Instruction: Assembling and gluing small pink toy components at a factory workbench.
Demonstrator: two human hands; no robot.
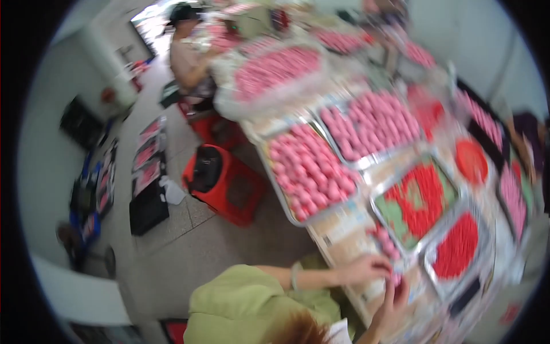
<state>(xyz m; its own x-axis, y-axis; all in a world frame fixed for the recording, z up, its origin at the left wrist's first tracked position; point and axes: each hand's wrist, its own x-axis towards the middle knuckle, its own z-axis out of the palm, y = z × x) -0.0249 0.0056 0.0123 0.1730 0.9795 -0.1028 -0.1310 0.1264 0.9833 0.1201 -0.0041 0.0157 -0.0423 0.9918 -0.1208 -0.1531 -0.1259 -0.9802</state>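
Near the table's front edge, my left hand (366,269) reaches in from the left with a pale bracelet on the wrist. Its fingers are bent and closed at a small pink piece (396,279). Just below it, my right hand (397,299) pinches the same piece from beneath with its fingertips. The piece is blurred and partly hidden by the fingers. Right beyond my hands lies a short row of joined pink balls (388,245). Farther out stands a metal tray with a green lining (395,215), bearing thin red strips (421,195).
A metal tray (286,209) of pink balls and another (366,163) of pink bead-like strands lie farther along the table. Red strips (458,246) fill a tray at right, near a red bowl (471,162). Red stools (229,189) stand left. Other people (192,63) sit around the table.
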